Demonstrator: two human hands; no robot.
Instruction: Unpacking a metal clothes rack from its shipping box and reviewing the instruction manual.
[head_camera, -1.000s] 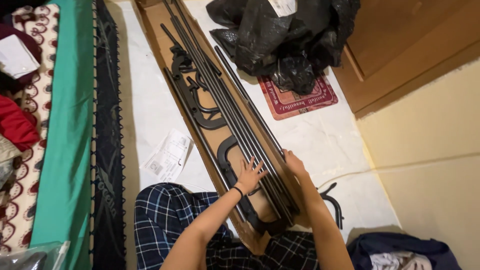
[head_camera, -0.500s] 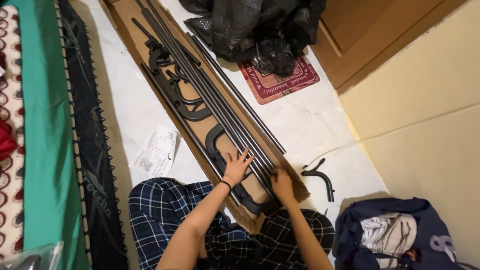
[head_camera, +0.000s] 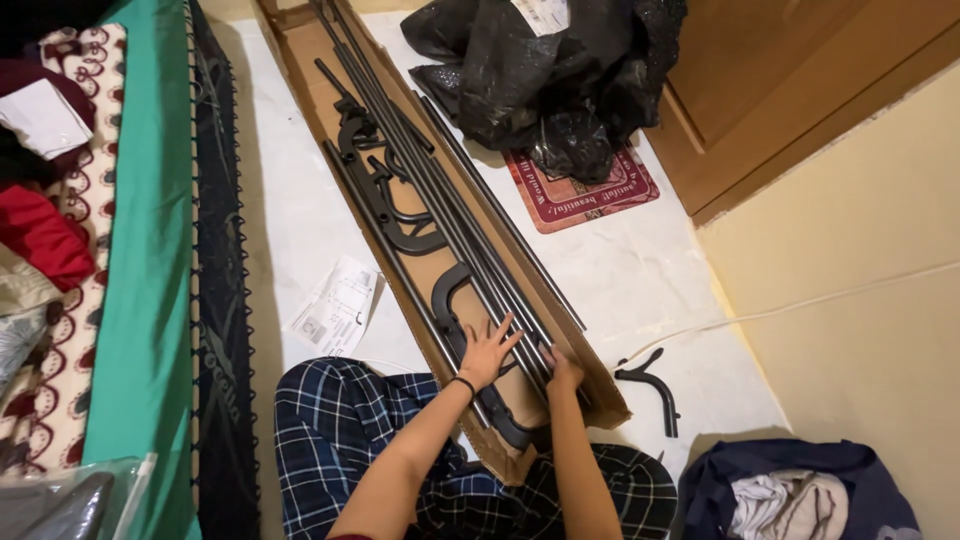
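A long open cardboard box (head_camera: 300, 40) lies on the white floor and holds several dark metal rods (head_camera: 440, 200) and curved black metal pieces (head_camera: 385, 200). My left hand (head_camera: 490, 350) lies flat with fingers spread on the rods and a curved piece near the box's near end. My right hand (head_camera: 562, 370) is curled over the near ends of the rods by the box's right wall. One rod (head_camera: 500, 215) lies along the box's right edge.
A black curved bracket (head_camera: 655, 385) lies on the floor right of the box. A paper sheet (head_camera: 335, 308) lies left of it. Black plastic bags (head_camera: 545, 70) sit on a red mat (head_camera: 590, 190). A bed with a teal sheet (head_camera: 150, 250) runs along the left. A dark bag (head_camera: 800, 495) is bottom right.
My right hand went from the box's right wall to the rods' near ends and stays there. My left hand stays on the rods. The camera view swung left, then back.
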